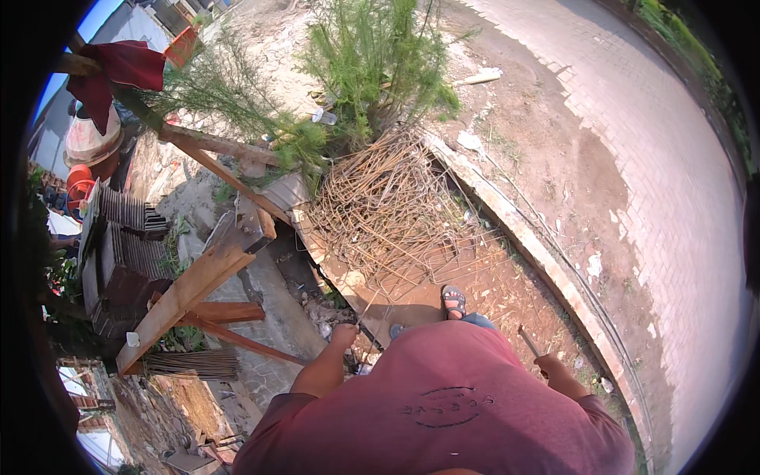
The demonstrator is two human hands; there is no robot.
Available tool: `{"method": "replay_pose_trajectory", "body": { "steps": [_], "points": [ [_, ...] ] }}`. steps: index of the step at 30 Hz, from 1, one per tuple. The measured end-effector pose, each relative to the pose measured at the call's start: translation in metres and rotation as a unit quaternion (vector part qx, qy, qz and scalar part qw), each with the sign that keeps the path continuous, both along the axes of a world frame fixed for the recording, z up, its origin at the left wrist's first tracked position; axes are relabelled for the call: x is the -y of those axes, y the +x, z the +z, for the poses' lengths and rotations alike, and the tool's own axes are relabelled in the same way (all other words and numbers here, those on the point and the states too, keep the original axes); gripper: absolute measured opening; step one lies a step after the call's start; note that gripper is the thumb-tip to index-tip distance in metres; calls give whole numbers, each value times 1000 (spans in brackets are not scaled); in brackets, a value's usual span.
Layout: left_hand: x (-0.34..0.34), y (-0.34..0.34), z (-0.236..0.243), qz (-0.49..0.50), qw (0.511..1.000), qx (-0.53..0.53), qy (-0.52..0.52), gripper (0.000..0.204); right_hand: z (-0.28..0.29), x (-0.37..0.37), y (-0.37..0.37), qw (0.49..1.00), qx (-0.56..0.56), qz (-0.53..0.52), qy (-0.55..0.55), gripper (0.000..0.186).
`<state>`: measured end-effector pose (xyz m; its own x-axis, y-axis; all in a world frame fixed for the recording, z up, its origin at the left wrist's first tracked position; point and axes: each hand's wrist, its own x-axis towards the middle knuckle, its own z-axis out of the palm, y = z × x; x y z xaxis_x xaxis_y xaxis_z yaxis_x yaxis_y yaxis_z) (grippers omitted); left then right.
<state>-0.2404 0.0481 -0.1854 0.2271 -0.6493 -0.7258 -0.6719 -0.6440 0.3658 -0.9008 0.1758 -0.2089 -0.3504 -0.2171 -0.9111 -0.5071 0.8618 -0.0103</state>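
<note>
Outdoors, in strong sunlight, we stand on reddish-brown bare soil [499, 289], with a pale, block-paved road [673, 198] curving along our right. Between soil and road runs a long, low, whitish concrete kerb [507, 215]. Our right hand [547, 363] is beside our body, its fingers closed around a short, narrow, brownish bar [529, 342]; the bar slants forward and to the left, above the soil on our side of the kerb. Our left hand [344, 334] is well apart from it, near a dark, rubble-strewn gap; we cannot tell how its fingers stand, or whether they hold anything.

Ahead of our dark, strapped sandal [454, 301] lies a tangled heap of thin, rust-brown rods [388, 210], many crossing and bent. Behind the heap rises a feathery green plant [372, 71]. To our left, a thick, light-brown timber beam [186, 301] slants over other wood, near a stack of grey, ridged sheets [131, 249]. Farther up, a dark-red cloth [131, 67] hangs over a wooden post.
</note>
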Motion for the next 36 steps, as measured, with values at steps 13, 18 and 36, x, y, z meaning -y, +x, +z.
{"method": "replay_pose_trajectory", "body": {
  "steps": [13,18,36],
  "points": [
    [332,-148,198,-86,879,0,-469,58,36,185,21,986,-6,115,-123,45],
    [204,-155,128,-35,947,-98,-305,53,-4,225,37,988,-11,120,-101,38],
    [-392,-133,-27,186,948,233,110,31,76,353,444,602,343,669,-268,37]
  ]
}}
